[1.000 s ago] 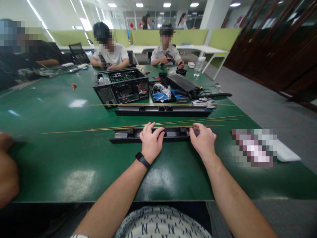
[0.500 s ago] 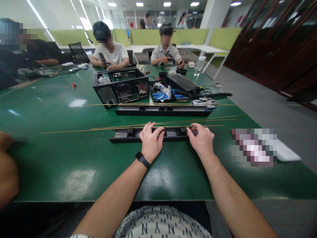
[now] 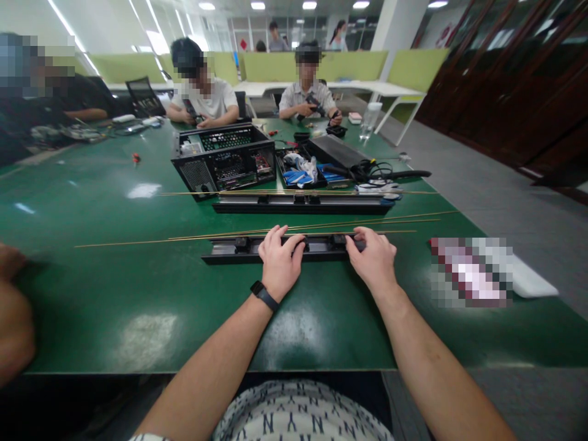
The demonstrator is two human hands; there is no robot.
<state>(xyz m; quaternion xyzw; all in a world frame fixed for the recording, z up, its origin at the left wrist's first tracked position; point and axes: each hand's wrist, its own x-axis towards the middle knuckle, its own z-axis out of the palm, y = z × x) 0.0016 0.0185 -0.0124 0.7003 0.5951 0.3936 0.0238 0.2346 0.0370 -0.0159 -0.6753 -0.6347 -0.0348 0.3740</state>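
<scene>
A long black channel-shaped rail [image 3: 229, 260] with a silvery inside lies across the green table in front of me. Black blocks sit in its channel, one toward the left end [image 3: 242, 244] and another between my hands [image 3: 339, 241]. My left hand [image 3: 281, 257], with a dark wristband, is closed around the rail's middle, its thumb at a small dark part. At the rail's right end, my right hand [image 3: 374, 254] grips it with thumb and fingers; the end itself is hidden. Thin brass-coloured rods [image 3: 184, 237] lie along and just behind the rail.
Farther back lies a second black rail [image 3: 298, 209], then an open computer case [image 3: 225, 162] and a tray with blue-and-white gloves [image 3: 301, 174]. A blurred-out phone-like object [image 3: 468, 272] and a white one [image 3: 535, 278] lie at right. A person's arm [image 3: 16, 312] rests at left; co-workers sit opposite.
</scene>
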